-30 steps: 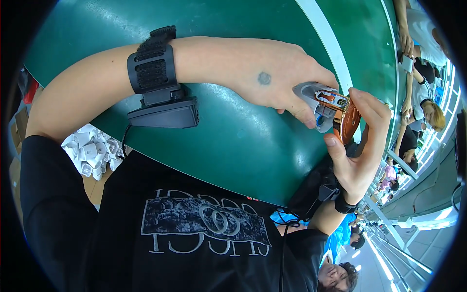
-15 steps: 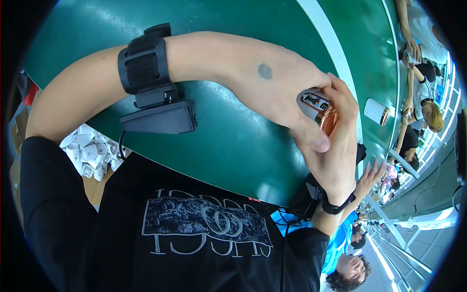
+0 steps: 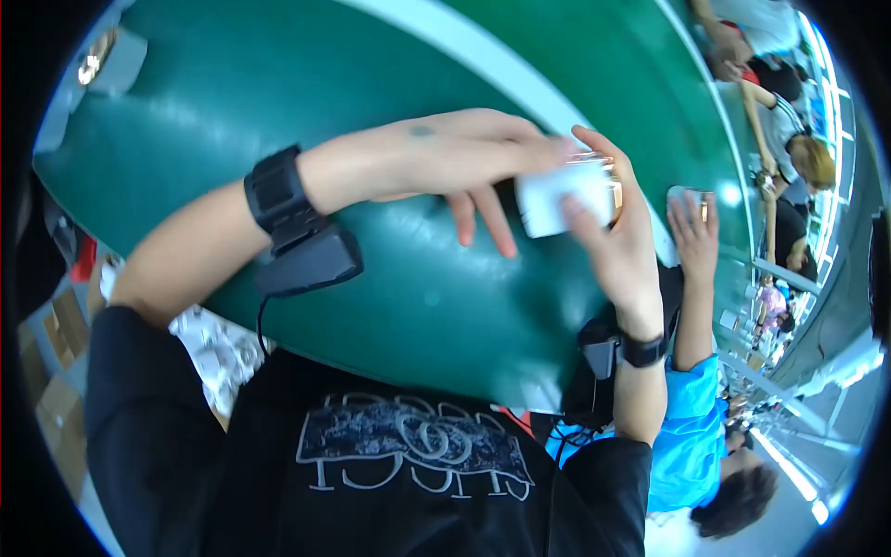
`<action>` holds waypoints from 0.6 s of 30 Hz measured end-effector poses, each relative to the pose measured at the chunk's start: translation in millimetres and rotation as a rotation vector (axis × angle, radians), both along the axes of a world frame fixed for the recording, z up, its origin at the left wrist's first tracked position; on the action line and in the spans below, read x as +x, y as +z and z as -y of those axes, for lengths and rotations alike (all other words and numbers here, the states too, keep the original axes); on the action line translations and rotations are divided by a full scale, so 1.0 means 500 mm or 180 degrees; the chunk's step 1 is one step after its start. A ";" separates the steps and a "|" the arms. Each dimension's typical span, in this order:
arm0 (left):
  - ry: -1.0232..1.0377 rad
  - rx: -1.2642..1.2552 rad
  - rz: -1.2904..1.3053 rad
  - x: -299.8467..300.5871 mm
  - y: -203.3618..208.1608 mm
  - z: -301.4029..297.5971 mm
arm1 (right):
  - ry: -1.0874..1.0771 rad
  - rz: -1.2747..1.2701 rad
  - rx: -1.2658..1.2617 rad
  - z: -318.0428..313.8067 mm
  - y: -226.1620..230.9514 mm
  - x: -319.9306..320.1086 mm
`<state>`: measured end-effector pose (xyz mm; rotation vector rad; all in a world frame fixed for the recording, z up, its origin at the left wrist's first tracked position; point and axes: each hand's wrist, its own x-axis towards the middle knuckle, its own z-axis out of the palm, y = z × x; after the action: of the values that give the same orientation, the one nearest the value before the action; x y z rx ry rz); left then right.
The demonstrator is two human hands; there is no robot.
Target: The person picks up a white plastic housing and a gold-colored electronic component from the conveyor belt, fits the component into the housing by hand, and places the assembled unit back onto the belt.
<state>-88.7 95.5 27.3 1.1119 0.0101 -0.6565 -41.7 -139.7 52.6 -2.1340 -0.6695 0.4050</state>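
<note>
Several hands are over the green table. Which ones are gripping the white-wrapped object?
The wearer's own left hand and right hand hold the white-wrapped object. The blue-sleeved neighbour's hand holds a separate small item.

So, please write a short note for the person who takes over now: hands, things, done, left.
Left hand: reaches across the green table, fingertips on the small white object.
Right hand: grips the same object from below.
The object is held above the table, with a gold-brown part at its far edge.
Done or left: cannot tell from this view.
A neighbour in a blue sleeve works alongside.
</note>
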 end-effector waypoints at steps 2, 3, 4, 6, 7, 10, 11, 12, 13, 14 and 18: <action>0.0575 0.0241 0.0694 0.031 -0.020 -0.028 | -0.0770 -0.1251 0.1032 0.034 0.001 0.053; 0.0987 0.0788 0.1105 0.052 -0.032 -0.056 | -0.0546 -0.2039 0.1746 0.053 0.006 0.072; 0.1401 0.1252 0.1514 0.081 -0.049 -0.087 | -0.0304 -0.2802 0.2404 0.075 0.017 0.087; 0.1926 0.1984 0.1892 0.141 -0.068 -0.163 | -0.0044 -0.3426 0.3084 0.098 0.048 0.103; 0.2179 0.2204 0.2018 0.170 -0.084 -0.200 | -0.0139 -0.3329 0.3010 0.092 0.045 0.109; 0.2753 0.2683 0.1990 0.227 -0.112 -0.309 | -0.0529 -0.2974 0.2901 0.089 0.052 0.102; 0.2803 0.2780 0.1959 0.236 -0.119 -0.338 | -0.0555 -0.3028 0.2918 0.083 0.054 0.100; 0.2853 0.2859 0.1931 0.249 -0.125 -0.353 | -0.0589 -0.3070 0.2929 0.078 0.054 0.102; 0.2792 0.2830 0.1979 0.262 -0.126 -0.363 | -0.0588 -0.3146 0.2946 0.082 0.054 0.106; 0.2890 0.2918 0.1925 0.277 -0.130 -0.370 | -0.0636 -0.3105 0.2988 0.093 0.053 0.107; 0.3137 0.3070 0.1885 0.310 -0.147 -0.389 | -0.0414 -0.3539 0.3275 0.131 0.058 0.111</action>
<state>66.5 289.8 -46.4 1.9609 0.3747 0.6673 13.8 -205.1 81.9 -0.7494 -0.0141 0.8372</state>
